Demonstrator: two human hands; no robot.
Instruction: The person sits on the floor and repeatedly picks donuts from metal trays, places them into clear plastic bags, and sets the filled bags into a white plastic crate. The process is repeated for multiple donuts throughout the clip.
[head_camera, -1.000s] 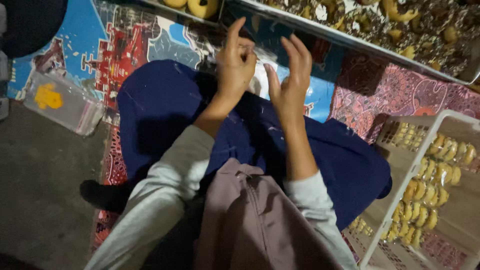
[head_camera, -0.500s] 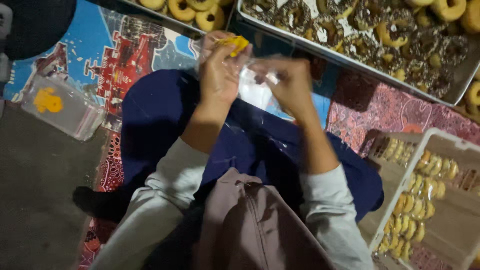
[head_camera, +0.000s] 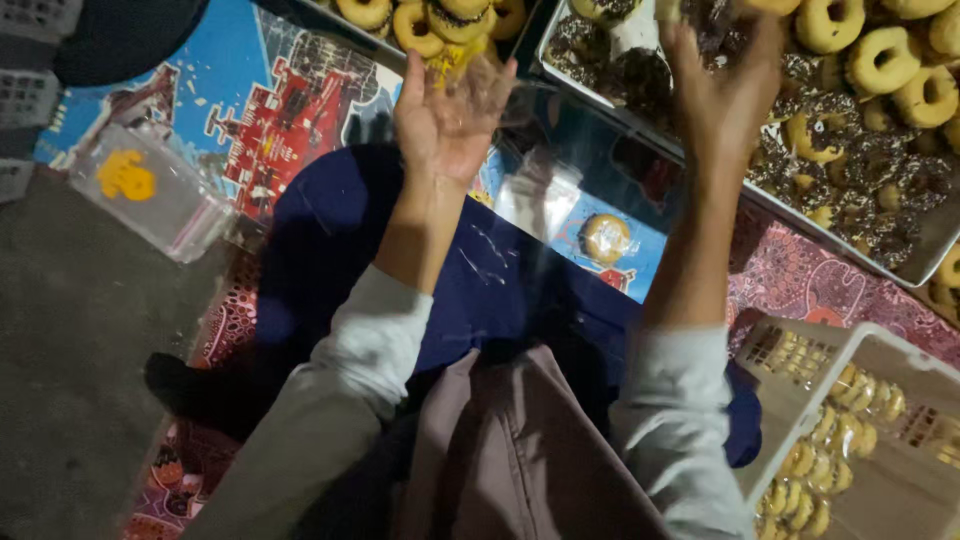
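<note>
both hands now raised and apart, left hand open-fingered, right hand fingers spread over doughnut tray

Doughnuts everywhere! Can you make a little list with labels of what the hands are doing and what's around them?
Left hand: raised, palm open, yellow crumbly bits at its fingertips
Right hand: reaching over the metal tray, blurred
Tray holds: ring doughnuts, some plain, some dark-topped
On the mat: one wrapped doughnut
Lower right: white crate with bagged doughnuts
Left side: stack of clear bags
</note>
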